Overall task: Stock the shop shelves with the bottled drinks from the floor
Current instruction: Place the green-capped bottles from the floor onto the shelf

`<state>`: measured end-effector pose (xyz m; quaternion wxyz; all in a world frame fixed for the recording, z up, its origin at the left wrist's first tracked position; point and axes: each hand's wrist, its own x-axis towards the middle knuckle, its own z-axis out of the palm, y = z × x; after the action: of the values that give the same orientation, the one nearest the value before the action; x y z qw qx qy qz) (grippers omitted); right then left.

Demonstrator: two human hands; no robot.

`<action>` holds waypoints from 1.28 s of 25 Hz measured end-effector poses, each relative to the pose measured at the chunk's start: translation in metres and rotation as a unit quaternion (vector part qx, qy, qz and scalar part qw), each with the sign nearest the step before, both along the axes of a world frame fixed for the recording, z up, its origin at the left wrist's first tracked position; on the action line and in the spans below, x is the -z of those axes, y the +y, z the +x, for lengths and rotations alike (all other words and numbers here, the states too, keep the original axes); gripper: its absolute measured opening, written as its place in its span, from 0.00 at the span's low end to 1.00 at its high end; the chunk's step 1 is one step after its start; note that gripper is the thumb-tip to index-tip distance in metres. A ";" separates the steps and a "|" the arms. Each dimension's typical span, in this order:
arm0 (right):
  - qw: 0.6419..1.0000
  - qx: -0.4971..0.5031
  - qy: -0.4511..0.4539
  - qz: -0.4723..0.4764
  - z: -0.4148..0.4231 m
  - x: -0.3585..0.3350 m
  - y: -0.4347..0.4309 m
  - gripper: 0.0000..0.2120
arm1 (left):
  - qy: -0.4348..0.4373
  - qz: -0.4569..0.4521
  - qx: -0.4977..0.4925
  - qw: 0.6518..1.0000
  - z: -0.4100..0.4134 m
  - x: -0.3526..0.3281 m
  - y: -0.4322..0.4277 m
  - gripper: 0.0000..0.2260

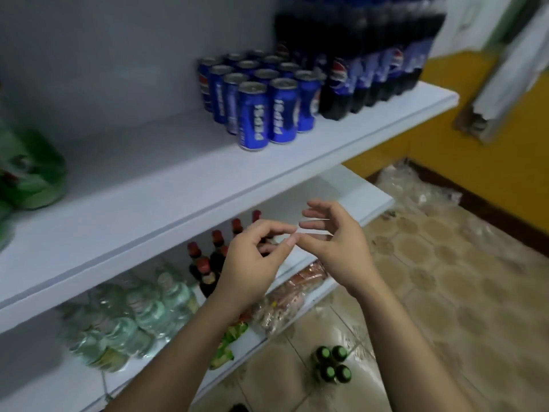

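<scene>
Several green-capped bottles [331,364] stand in a tight cluster on the tiled floor below the shelves. My left hand [252,263] and my right hand [335,248] are raised together in front of the middle shelf [350,200], fingertips almost touching. The left hand's fingers are loosely curled and the right hand's are relaxed and spread. Neither hand plainly holds anything. Dark bottles with red caps [205,263] stand on the middle shelf behind the left hand, which partly hides them.
On the top shelf [184,185] stand blue Pepsi cans [261,96] and large Pepsi bottles [371,55], with green bottles [26,171] at its far left. Wrapped clear bottles [133,316] and snack packs [285,298] fill lower shelves. Crumpled plastic wrap [416,188] lies by the yellow wall.
</scene>
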<state>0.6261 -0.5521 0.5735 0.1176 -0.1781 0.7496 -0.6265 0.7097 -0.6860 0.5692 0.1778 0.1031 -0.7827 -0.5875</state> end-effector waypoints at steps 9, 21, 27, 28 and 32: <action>0.984 0.122 -0.095 0.086 -0.015 0.107 0.211 0.25 | -0.148 -0.041 0.134 0.979 -0.061 0.098 0.186 0.10; 0.925 0.081 -0.276 0.248 -0.019 0.323 0.280 0.18 | -0.353 -0.047 0.081 0.931 -0.068 0.294 0.247 0.12; 0.905 0.070 -0.284 0.308 -0.027 0.462 0.266 0.16 | -0.401 -0.062 0.090 0.910 -0.084 0.431 0.237 0.10; 0.901 0.066 -0.280 0.325 -0.029 0.485 0.264 0.17 | -0.408 -0.059 0.092 0.906 -0.087 0.453 0.236 0.05; 0.876 0.056 -0.274 0.394 -0.033 0.585 0.258 0.19 | -0.424 -0.056 0.113 0.897 -0.097 0.541 0.234 0.13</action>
<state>0.5929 -0.2939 -0.0110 0.3434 0.1037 0.8810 -0.3083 0.6126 -0.4525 0.0284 -0.2327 0.2430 -0.8220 -0.4595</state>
